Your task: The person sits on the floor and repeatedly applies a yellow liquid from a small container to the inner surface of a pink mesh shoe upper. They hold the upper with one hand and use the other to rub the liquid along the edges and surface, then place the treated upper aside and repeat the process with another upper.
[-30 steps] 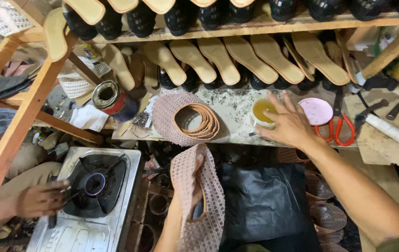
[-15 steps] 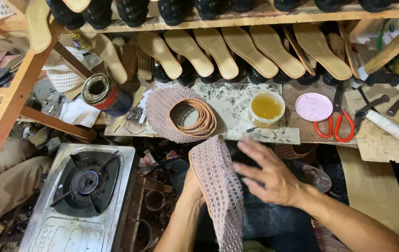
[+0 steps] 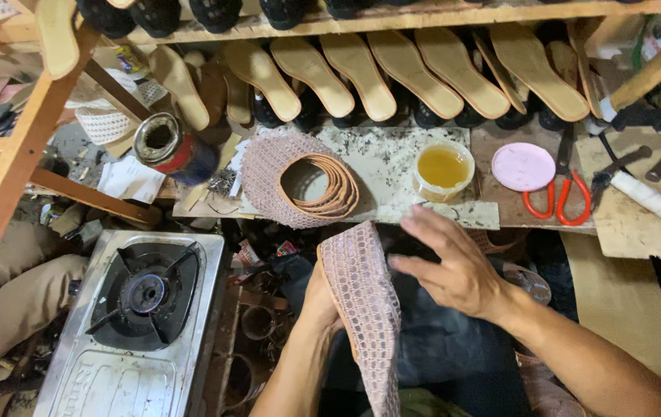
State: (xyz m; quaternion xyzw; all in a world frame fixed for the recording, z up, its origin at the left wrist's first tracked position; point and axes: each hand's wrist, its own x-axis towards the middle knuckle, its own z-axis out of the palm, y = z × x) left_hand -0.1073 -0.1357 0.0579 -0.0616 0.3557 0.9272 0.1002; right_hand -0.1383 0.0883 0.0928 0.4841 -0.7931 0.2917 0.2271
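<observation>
My left hand (image 3: pixel 320 297) grips a long pink mesh shoe-upper piece (image 3: pixel 361 309) from its left edge, holding it upright over my lap. My right hand (image 3: pixel 454 266) hovers flat, fingers spread, just right of the mesh piece's top end, touching or nearly touching it. On the stained work board (image 3: pixel 392 166) beyond lie a stack of pink mesh pieces with tan leather straps (image 3: pixel 299 181) and a small tub of yellow glue (image 3: pixel 443 168).
A pink round lid (image 3: pixel 524 166) and orange-handled scissors (image 3: pixel 561 197) lie at the right. Tan insoles (image 3: pixel 392 73) lean under the wooden shelf. An open tin can (image 3: pixel 162 143) stands left; a gas stove (image 3: pixel 141 309) sits lower left beside another person's knee (image 3: pixel 14 297).
My right hand drew back from the glue tub to the mesh piece. The left hand kept hold of the mesh piece and tilted it upright. The other person's hand left the stove.
</observation>
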